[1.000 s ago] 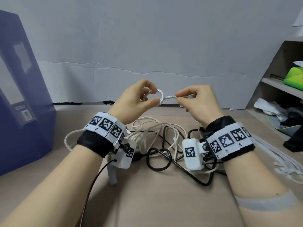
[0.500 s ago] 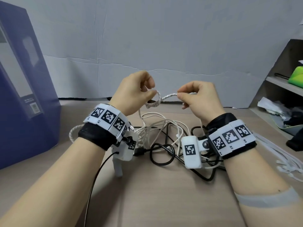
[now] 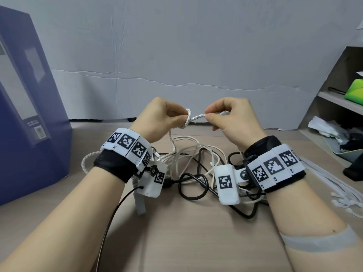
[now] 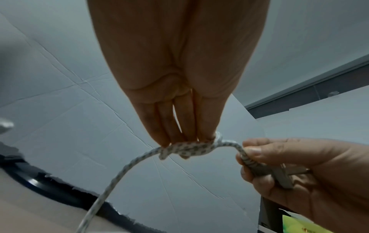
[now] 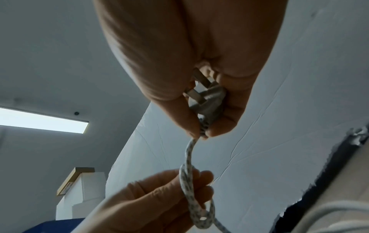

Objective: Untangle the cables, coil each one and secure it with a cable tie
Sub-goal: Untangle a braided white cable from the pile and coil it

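A pale grey wall (image 3: pixel 176 46) fills the upper frame above a tan counter (image 3: pixel 186 232). A blue box (image 3: pixel 29 114) stands at left; shelves (image 3: pixel 337 99) with clutter sit at right. A pile of white and black cables (image 3: pixel 196 169) lies mid-frame on the counter, with white ties (image 3: pixel 341 195) at lower right. Above the pile, the left hand (image 3: pixel 159 118) pinches a knot in a braided cable (image 3: pixel 193 117), and the right hand (image 3: pixel 233 118) grips its end. Only the wrist views show the metal plug (image 5: pixel 207 97) clasped in the right hand, and a ceiling light (image 5: pixel 40 121) at left.
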`<state>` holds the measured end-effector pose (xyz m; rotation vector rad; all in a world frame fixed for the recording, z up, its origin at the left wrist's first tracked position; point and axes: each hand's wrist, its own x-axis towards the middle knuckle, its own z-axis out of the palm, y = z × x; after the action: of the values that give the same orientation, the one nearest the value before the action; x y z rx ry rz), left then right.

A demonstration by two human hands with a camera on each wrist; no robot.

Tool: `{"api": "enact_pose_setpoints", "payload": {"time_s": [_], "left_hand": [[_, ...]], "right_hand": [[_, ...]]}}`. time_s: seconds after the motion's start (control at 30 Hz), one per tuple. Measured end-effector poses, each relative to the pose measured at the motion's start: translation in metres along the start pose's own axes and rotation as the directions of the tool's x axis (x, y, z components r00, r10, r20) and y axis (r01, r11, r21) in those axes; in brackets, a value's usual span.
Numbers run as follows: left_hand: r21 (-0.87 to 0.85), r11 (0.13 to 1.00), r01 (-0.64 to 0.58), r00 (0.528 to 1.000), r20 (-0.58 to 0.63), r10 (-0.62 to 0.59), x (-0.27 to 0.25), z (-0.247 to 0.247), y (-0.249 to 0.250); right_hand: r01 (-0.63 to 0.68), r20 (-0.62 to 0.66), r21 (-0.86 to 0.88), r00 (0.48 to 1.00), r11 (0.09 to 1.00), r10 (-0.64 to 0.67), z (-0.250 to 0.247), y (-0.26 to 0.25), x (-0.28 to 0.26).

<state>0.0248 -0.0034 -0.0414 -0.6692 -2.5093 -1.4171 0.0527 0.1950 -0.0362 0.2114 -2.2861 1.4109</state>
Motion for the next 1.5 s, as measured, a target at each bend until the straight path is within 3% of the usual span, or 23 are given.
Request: {"api": "enact_pose_setpoints", "payload": {"time_s": [0.27,0.47,0.7,0.87,1.1,1.27,1.37,1.5], "left_hand": [[-0.128,0.98,-0.151,0.982,0.098,0.164,-0.005,0.007,0.012],[-0.001,0.988,-0.155,0.982,0.108,0.154,-0.004,0.009,0.013],[0.093,0.985,-0.149,0.987,0.073,0.142,-0.003,0.012,0.015],[0.098,0.982,-0.162,0.987,0.04,0.158,-0.006,0.016,0.02],[0.205,0.939,-0.277,0.942,-0.134,0.307,-0.003,0.03,0.023],[0.199,0.904,-0.379,0.887,-0.2,0.416,-0.001,0.031,0.018],[0.218,0.874,-0.434,0.851,-0.219,0.477,0.002,0.03,0.017],[0.273,0.864,-0.422,0.858,-0.188,0.478,0.0,0.033,0.014]], "right_hand": [[-0.025,0.07,0.078,0.997,0.997,0.019,0.016,-0.003,-0.008],[-0.16,0.093,0.331,0.986,0.93,0.136,0.02,-0.011,-0.008],[-0.296,0.115,0.173,0.953,0.939,0.279,0.015,-0.006,-0.007],[-0.292,0.099,0.144,0.955,0.946,0.279,0.008,-0.009,-0.008],[-0.271,-0.028,0.142,0.96,0.952,0.277,0.008,-0.014,-0.007],[-0.331,0.004,0.157,0.942,0.93,0.335,0.005,-0.015,-0.006],[-0.429,0.069,0.11,0.903,0.897,0.423,0.0,-0.015,-0.006],[-0.512,0.198,0.032,0.845,0.858,0.497,0.0,-0.016,-0.01]]}}
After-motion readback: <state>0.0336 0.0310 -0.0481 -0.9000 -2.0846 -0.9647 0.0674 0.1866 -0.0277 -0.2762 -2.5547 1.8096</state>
